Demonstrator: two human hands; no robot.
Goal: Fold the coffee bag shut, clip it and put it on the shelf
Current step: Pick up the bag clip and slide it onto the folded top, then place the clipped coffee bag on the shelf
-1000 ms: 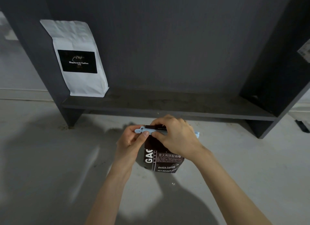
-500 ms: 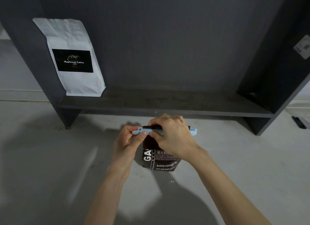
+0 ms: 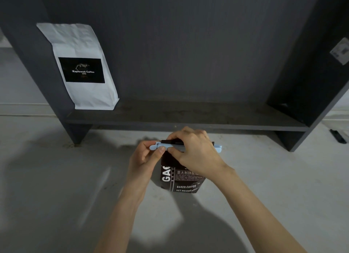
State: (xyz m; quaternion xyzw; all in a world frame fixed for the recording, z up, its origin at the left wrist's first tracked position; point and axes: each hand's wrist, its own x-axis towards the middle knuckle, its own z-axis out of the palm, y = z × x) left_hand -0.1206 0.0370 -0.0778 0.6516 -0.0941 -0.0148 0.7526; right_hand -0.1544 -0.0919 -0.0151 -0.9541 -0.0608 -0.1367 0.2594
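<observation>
Coffee bag (image 3: 181, 179) dark, upright on grey floor (image 3: 56, 186) before dark shelf (image 3: 188, 118); white bag (image 3: 83, 67) on shelf's left end. Right hand (image 3: 194, 150) grips folded top. Left hand (image 3: 146, 154) pinches pale-blue clip (image 3: 160, 146) lying across fold.

A white coffee bag (image 3: 81, 67) with a black "Kopiluwak Coffee" label is leaned upright in a left corner. A pale sticker (image 3: 340, 51), perhaps printed, is seen at right. A small dark object (image 3: 338, 136) lies on the grey floor (image 3: 47, 177).
</observation>
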